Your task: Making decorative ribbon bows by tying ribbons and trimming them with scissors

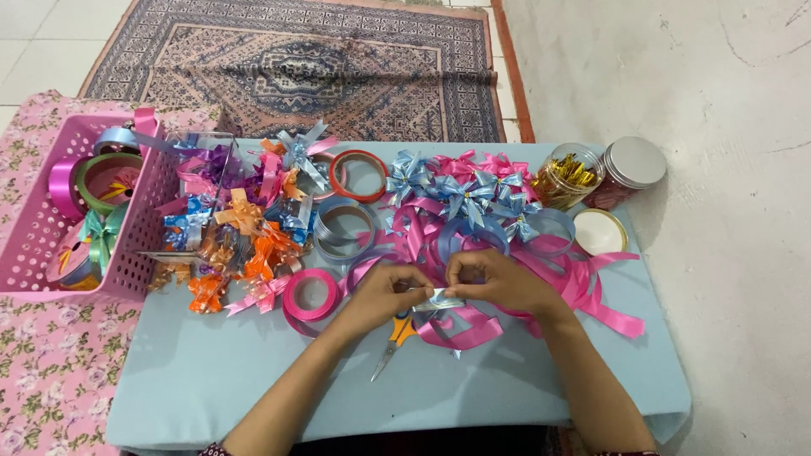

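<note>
Hands: left hand [382, 291] & right hand [498, 280] pinch a folded blue ribbon strip [439, 300] btwn fingertips, mid-table.
Room: bare blue table [220, 380] near front edge.
Scissors [395, 336]: under hands.
Basket [34, 228]: pink, ribbon rolls.
Jar [568, 176]: gold bits.

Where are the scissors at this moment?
In the head view, the scissors lie on the light blue table near its front middle, just under the left hand, beside loose pink ribbon.

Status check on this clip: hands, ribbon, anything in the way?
Left hand and right hand pinch a light blue ribbon strip. Scissors lie beneath. Loose pink ribbon crowds the table.
</note>
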